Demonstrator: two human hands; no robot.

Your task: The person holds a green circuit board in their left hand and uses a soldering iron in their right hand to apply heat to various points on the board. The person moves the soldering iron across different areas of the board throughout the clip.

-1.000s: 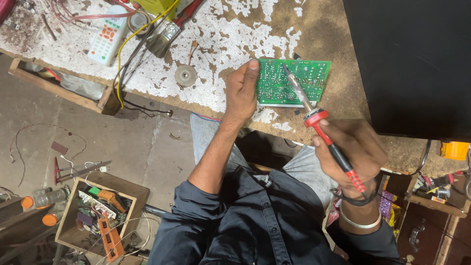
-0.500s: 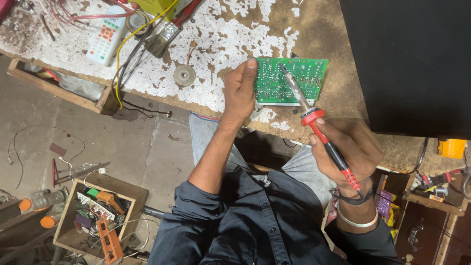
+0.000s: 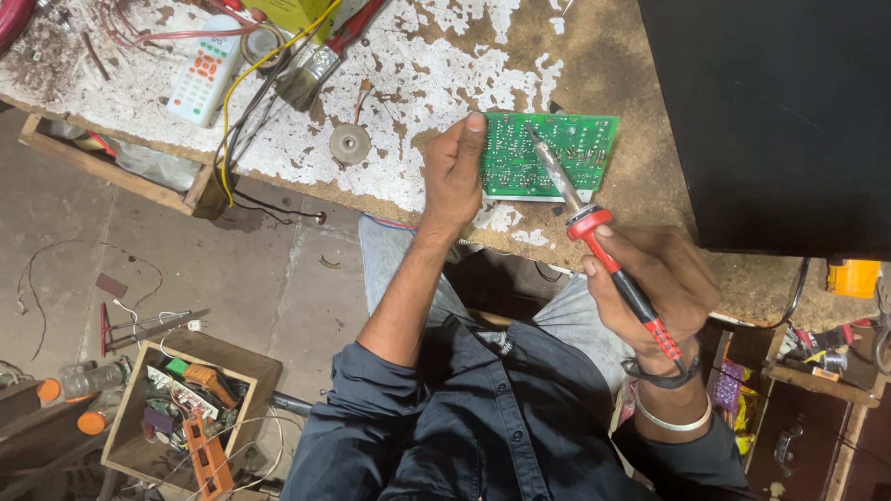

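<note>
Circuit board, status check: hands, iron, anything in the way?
Left hand grips green circuit board by its edge. Right hand holds red-handled soldering iron, tip on board. Nothing blocking the board.

Near edge of the green rectangular circuit board (image 3: 548,153) covered by the left hand (image 3: 453,172), thumb over the corner; solder points there too small to tell. Left of the board, cut off by the top edge: a yellow box (image 3: 295,13) and red-handled pliers (image 3: 357,23). Right of the board, a big black panel (image 3: 770,111) cropped top and right.
</note>
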